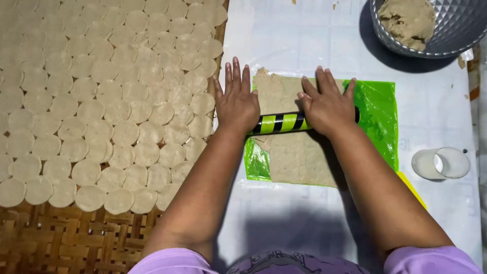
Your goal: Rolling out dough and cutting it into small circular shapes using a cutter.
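Along the left edge of the work surface a woven bamboo tray [61, 238] carries row upon row of pale round dough discs [101, 101], overlapping like scales and filling it nearly to its right rim. Just beside that rim the left hand [236, 104] lies flat, fingers released and spread, its palm pressing on the left end of a rolling pin [279, 123] banded in black and yellow-green. The pin lies crosswise over a thin sheet of dough [294, 152], which sits on a green plastic sheet [380, 116] near the middle of the white covered table [304, 223]. The right hand [327, 106] rests the same way on the pin's right part, fingers open and grasping nothing. To roll well here, I'd judge, both palms should bear down evenly so the sheet keeps one thickness, and the ragged far-left corner wants extra passes. Towards the right edge a clear glass [441, 163] lies on its side, and at the far right corner a grey faceted bowl [456, 30] holds a lump of unrolled dough [406, 20].
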